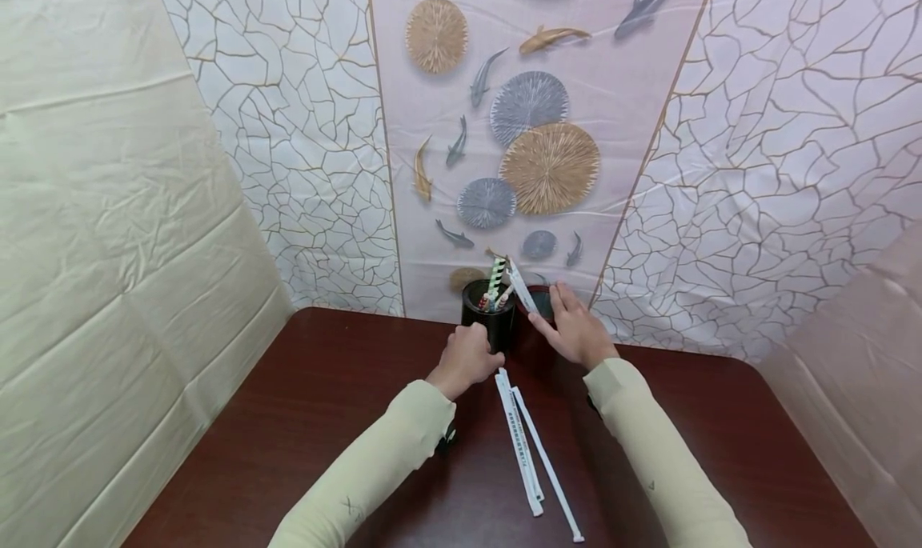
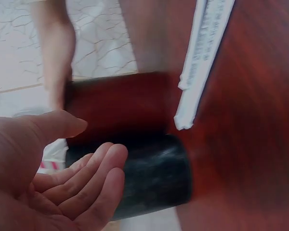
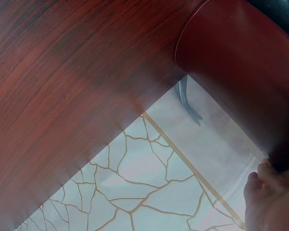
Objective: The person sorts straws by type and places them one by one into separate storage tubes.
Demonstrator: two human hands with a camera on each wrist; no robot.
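A black cylindrical cup (image 1: 488,324) stands near the back table edge with several striped straws (image 1: 497,280) in it. Beside it on the right is a dark red cup (image 2: 120,106). My left hand (image 1: 470,358) is at the near side of the black cup, its fingers loosely bent and the thumb apart. My right hand (image 1: 575,328) is at the rim of the red cup, fingers extended in the head view. A white wrapped straw (image 1: 520,286) leans out by that rim, close to the right thumb; whether the thumb touches it is unclear.
White paper-wrapped straws (image 1: 520,448) lie on the dark reddish wooden table (image 1: 324,420), between the forearms. A patterned cloth (image 1: 483,244) hangs behind the back edge, and pale fabric walls (image 1: 108,252) stand at both sides.
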